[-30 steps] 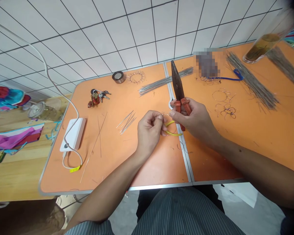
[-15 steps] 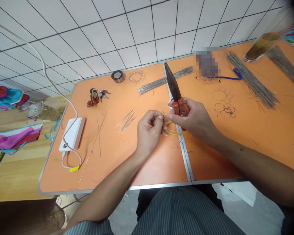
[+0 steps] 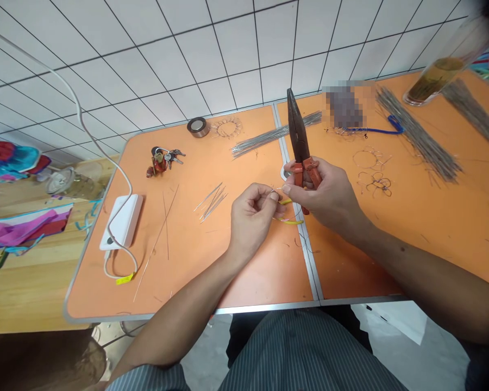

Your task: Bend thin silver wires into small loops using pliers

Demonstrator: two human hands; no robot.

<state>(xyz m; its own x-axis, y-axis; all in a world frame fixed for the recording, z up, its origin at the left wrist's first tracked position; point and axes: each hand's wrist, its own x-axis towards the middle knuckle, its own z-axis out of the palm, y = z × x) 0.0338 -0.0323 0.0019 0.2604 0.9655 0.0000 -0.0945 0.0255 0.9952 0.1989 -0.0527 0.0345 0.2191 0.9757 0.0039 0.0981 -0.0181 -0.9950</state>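
Observation:
My left hand [image 3: 255, 214] pinches a thin wire [image 3: 277, 189] between thumb and fingertips, over the orange table. Red-handled pliers [image 3: 299, 136] rest in my right hand [image 3: 330, 193], their dark jaws pointing up and away from me. The right thumb and fingertip are close to the wire's end; whether they touch it I cannot tell. Beneath the hands lies a yellow-handled tool [image 3: 291, 221], mostly hidden. Short cut wires [image 3: 212, 203] lie to the left of my left hand. Wire rings with twisted ends [image 3: 369, 158] lie beyond my right hand.
Bundles of straight wire [image 3: 275, 134] lie at the back and right. A tape roll [image 3: 198, 127], keys [image 3: 163, 161] and a white power bank [image 3: 121, 221] with a cable occupy the left side. A glass of tea [image 3: 434, 81] stands back right. A metal seam [image 3: 305, 255] divides the table.
My right hand has shifted slightly right, and the pliers have moved right and up with it, slightly away from my left hand. My left hand keeps its pinch.

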